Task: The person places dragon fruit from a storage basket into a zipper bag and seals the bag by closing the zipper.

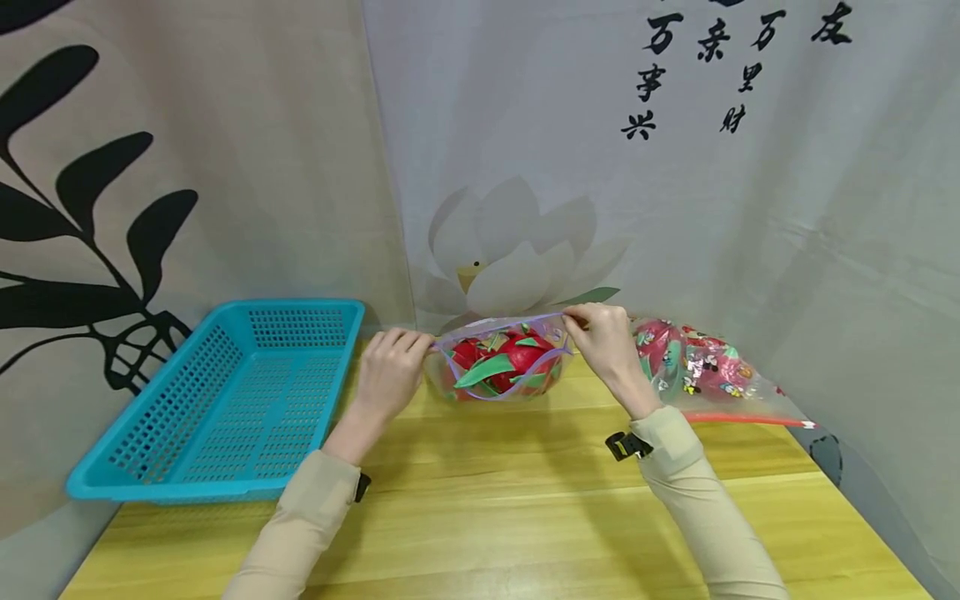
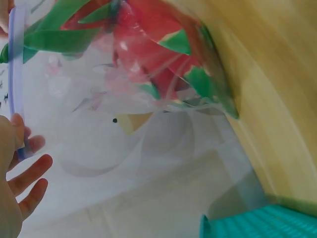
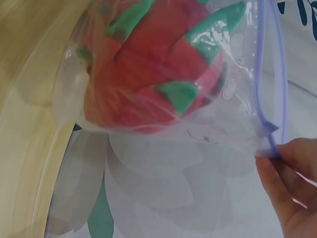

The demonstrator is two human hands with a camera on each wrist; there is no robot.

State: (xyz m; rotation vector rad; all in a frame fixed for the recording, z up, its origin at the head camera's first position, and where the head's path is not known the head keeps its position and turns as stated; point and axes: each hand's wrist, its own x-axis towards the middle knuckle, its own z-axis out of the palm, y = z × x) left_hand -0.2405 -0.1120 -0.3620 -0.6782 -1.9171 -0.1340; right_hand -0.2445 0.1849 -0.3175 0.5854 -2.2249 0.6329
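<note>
A clear zip bag (image 1: 441,377) stands on the table with its purple-edged mouth spread apart. Inside it are red dragon fruits (image 1: 527,357) with green leafy tips; their exact number is hidden. My left hand (image 1: 390,371) pinches the left end of the bag's mouth between thumb and finger, its other fingers loosely spread in the left wrist view. At the opposite end, my right hand (image 1: 606,343) pinches the corner, close to the purple slider (image 3: 269,129).
A blue plastic basket (image 1: 255,487) with perforated walls sits on the left of the wooden table (image 1: 480,517). Right of my right hand lies another clear bag (image 1: 723,371), with cartoon prints, a red zip strip and reddish contents. A printed cloth (image 1: 750,208) hangs behind the table.
</note>
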